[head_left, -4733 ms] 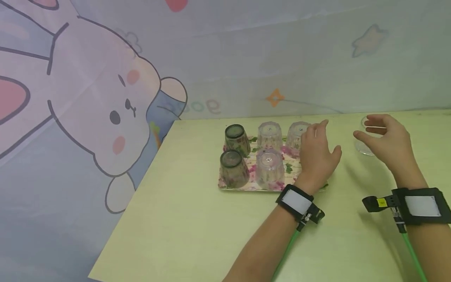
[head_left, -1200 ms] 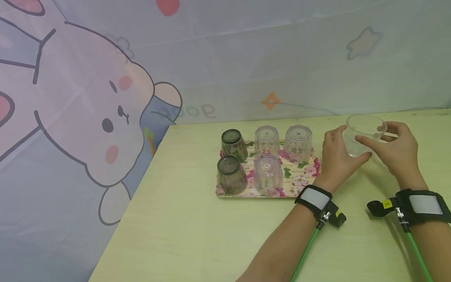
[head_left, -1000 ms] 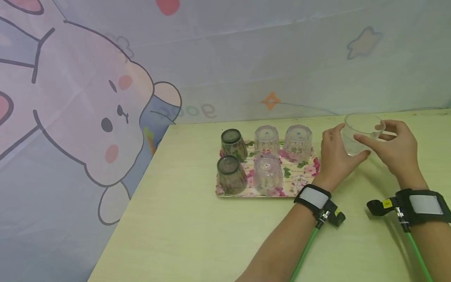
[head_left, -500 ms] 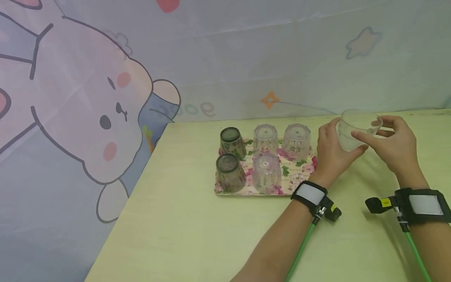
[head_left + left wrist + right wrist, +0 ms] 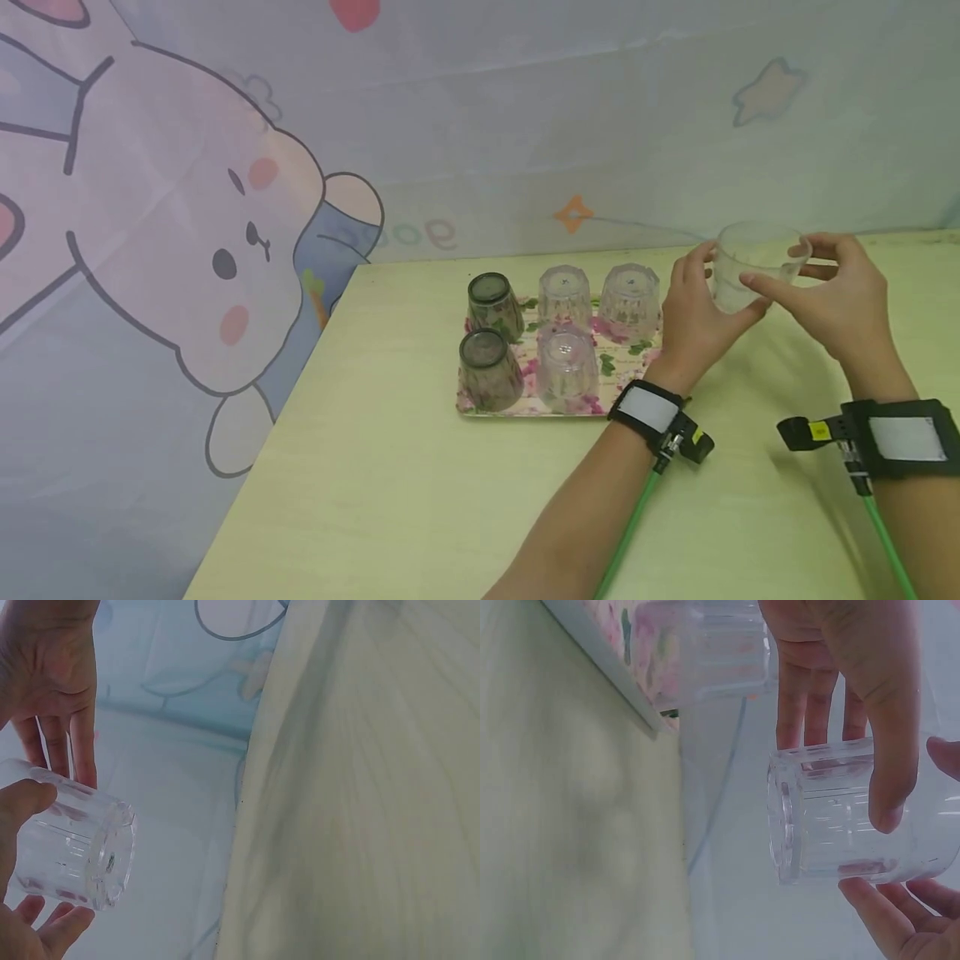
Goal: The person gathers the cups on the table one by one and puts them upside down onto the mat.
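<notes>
A clear faceted drinking glass [image 5: 756, 265] is held upright, rim on top, between both hands above the right part of the table. My left hand [image 5: 693, 321] grips its left side, thumb at the front near the base. From the right, my right hand [image 5: 843, 304] grips it with the thumb near the rim. Both wrist views show the glass's thick base toward the table and apart from it. To the left, a floral tray [image 5: 615, 387] bears upside-down glasses: two dark ones, such as the front dark glass [image 5: 489, 371], and three clear ones, such as the front clear glass [image 5: 567, 367].
The pale yellow table [image 5: 375, 483] ends at the back against a printed cloth [image 5: 480, 108] with a cartoon rabbit. Green cables [image 5: 630, 525] run from both wrist straps. My left forearm passes in front of the tray's right front corner.
My left hand has left the tray's right side and taken hold of the glass beside my right hand. Lately both hands have lifted the glass slightly and shifted it left.
</notes>
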`<state>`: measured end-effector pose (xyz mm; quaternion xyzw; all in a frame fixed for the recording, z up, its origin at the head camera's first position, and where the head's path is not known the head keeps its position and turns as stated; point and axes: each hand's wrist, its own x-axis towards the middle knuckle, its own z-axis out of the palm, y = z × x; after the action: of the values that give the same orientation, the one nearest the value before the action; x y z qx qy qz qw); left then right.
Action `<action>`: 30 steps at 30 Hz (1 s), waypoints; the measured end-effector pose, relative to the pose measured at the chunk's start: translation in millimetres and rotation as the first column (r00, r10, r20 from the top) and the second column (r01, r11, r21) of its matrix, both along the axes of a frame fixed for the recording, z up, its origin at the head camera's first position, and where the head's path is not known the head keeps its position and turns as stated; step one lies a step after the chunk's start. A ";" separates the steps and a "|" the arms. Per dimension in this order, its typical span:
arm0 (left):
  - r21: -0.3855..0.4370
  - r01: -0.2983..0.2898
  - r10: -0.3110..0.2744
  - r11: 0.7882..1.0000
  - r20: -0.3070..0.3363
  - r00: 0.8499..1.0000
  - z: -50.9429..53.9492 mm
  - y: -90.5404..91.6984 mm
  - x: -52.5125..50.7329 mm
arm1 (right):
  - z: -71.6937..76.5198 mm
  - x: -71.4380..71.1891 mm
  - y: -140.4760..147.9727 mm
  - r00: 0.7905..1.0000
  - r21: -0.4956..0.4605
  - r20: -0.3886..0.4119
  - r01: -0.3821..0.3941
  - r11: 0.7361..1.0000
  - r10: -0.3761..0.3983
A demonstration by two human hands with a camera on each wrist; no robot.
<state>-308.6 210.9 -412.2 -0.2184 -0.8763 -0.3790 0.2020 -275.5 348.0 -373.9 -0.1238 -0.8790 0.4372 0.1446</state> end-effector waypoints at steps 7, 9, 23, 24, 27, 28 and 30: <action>0.003 0.018 -0.018 1.000 -0.016 1.000 8.1 -6.7 0.9 | 10.4 6.0 -8.1 0.999 0.014 -0.029 0.015 1.000 -0.015; 0.003 0.026 -0.026 1.000 -0.019 0.999 11.0 -9.6 2.0 | 12.5 7.5 -10.2 0.999 0.020 -0.043 0.018 1.000 -0.017; -0.015 0.063 -0.064 0.998 -0.079 0.995 33.8 -25.7 7.9 | 27.4 20.6 -23.5 0.975 -0.014 -0.213 0.058 0.998 -0.060; -0.016 0.067 -0.068 0.998 -0.080 0.994 35.5 -26.6 8.6 | 28.9 21.9 -24.4 0.973 -0.017 -0.222 0.061 0.998 -0.064; -0.013 0.081 -0.082 0.997 -0.083 0.993 40.6 -28.8 10.4 | 33.6 25.7 -26.6 0.968 -0.031 -0.240 0.070 0.997 -0.075; -0.011 0.085 -0.086 0.996 -0.085 0.993 42.3 -29.6 11.1 | 35.4 26.7 -27.7 0.966 -0.035 -0.244 0.072 0.997 -0.078; 0.000 0.099 -0.098 0.995 -0.086 0.991 46.0 -31.4 12.5 | 39.0 28.4 -29.6 0.963 -0.050 -0.259 0.069 0.996 -0.080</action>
<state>-296.1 179.6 -366.2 -0.2769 -0.8542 -0.3807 0.2208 -247.1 318.4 -334.9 -0.1011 -0.8379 0.4617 0.2728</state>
